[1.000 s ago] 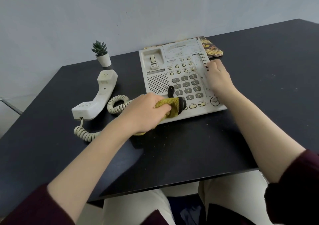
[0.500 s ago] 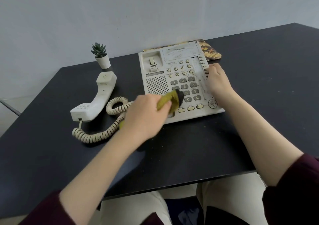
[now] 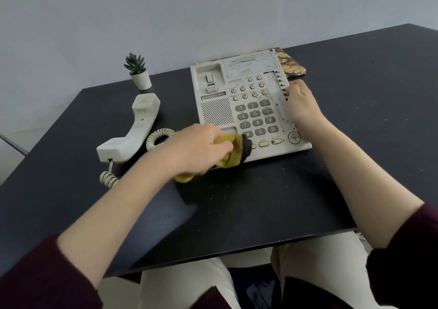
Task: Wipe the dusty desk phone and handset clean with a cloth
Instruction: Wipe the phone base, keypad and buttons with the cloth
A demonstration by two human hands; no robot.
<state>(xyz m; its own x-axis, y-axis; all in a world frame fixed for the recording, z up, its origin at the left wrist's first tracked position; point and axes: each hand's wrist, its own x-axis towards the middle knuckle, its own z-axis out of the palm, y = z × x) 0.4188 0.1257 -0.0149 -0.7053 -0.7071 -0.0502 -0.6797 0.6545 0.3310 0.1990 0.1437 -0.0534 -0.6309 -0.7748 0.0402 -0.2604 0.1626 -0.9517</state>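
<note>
At frame centre the left hand (image 3: pixel 198 147) curls around a bunched yellow cloth (image 3: pixel 233 151), pressing it on the near left corner of the dusty desk phone (image 3: pixel 246 109), while the right hand (image 3: pixel 302 104) rests with fingers curled over the phone's right edge. The handset (image 3: pixel 132 130) lies off its cradle at middle left on the black table (image 3: pixel 355 142), its coiled cord (image 3: pixel 158 137) beside it, and a small potted succulent (image 3: pixel 138 73) stands beyond it at upper left

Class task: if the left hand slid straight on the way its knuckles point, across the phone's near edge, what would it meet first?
Probably the left hand, gripping the cloth, would first push the cloth's dark tip across the phone's bottom-row buttons; depth is uncertain.
</note>
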